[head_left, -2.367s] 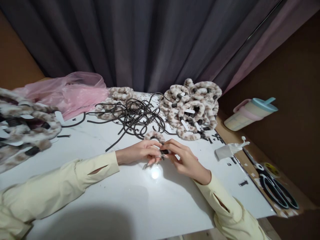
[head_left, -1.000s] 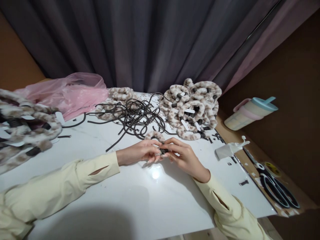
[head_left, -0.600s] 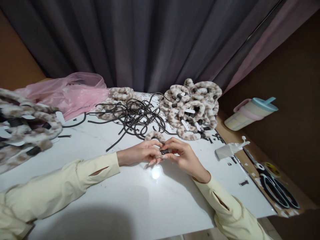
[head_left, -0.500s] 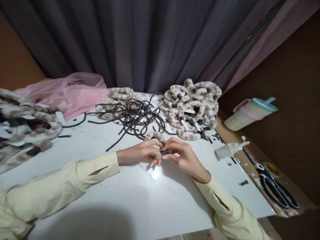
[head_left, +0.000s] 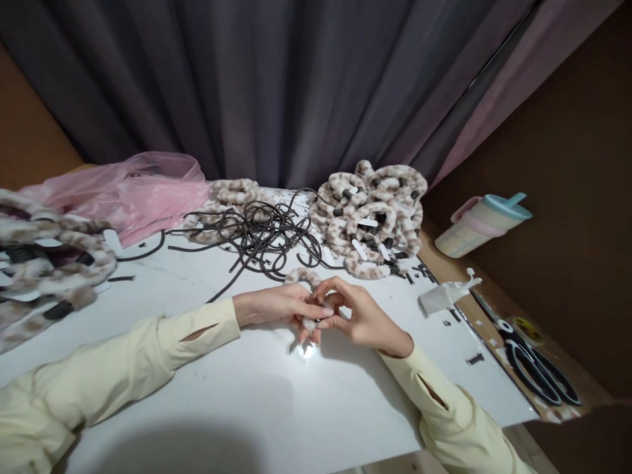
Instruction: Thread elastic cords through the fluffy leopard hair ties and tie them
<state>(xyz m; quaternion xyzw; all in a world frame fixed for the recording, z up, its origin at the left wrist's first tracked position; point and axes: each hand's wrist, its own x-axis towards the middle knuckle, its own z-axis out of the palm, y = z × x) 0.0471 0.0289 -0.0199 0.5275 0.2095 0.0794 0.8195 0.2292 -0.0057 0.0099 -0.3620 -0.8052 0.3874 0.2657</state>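
Near the middle of the white table (head_left: pixel 237 401), my left hand (head_left: pixel 281 306) and my right hand (head_left: pixel 358 316) meet around a fluffy white-and-brown ring (head_left: pixel 302 275). Both hands pinch its near end, and the thumbs and fingers nearly touch. My fingers mostly cover the dark wrapped part of the ring. The ring's far curve shows just beyond my hands. Behind it lies a tangle of dark cords (head_left: pixel 269 230).
More fluffy rings are heaped at the back right (head_left: pixel 372 220) and far left (head_left: pixel 74 263). A pink plastic bag (head_left: pixel 158 191) lies behind. Along the right edge are a small white bottle (head_left: pixel 439 297), scissors (head_left: pixel 536 368) and a tumbler (head_left: pixel 469 234).
My left thumb has moved over the dark wrapped part, which showed between my hands before. The camera view has shifted slightly.
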